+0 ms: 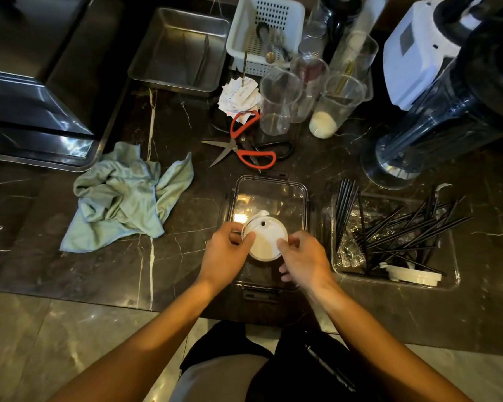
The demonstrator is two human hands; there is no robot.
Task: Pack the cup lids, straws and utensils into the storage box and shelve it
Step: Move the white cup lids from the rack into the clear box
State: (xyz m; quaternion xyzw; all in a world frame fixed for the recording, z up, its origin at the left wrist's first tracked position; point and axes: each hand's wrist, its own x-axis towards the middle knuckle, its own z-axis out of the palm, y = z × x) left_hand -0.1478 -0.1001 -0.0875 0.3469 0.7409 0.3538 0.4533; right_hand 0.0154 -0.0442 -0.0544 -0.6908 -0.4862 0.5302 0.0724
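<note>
- Landmark = clear storage box (298,188), open-topped, on dark marble counter (180,242) right in front of person.
- Stack of white cup lids (266,242) held over box's near half, sip-hole side up; looks partway in, w/ bottom of stack hidden, so can't tell if it rests on box floor.
- Left hand (225,250) grips stack's left edge, thumb on top, fingers curled round rim. Right hand (304,261) pinches right edge w/ thumb + fingers. Two-sided hold prob. keeps stack square so lids don't fan out on way down.
- Just right of box: shallow clear tray (453,281) w/ loose black straws (404,224), foil-wrapped items, more white lids (413,275) at its near edge. Likely the supply; sits close so reach is short.
- Behind box: red-handled scissors (244,149), receipts, clear cups.
- Left of box: crumpled green cloth (122,198).
- Judgement: early in packing; box otherwise looks near-empty, straws + utensils not yet in, no box lid identifiable.
</note>
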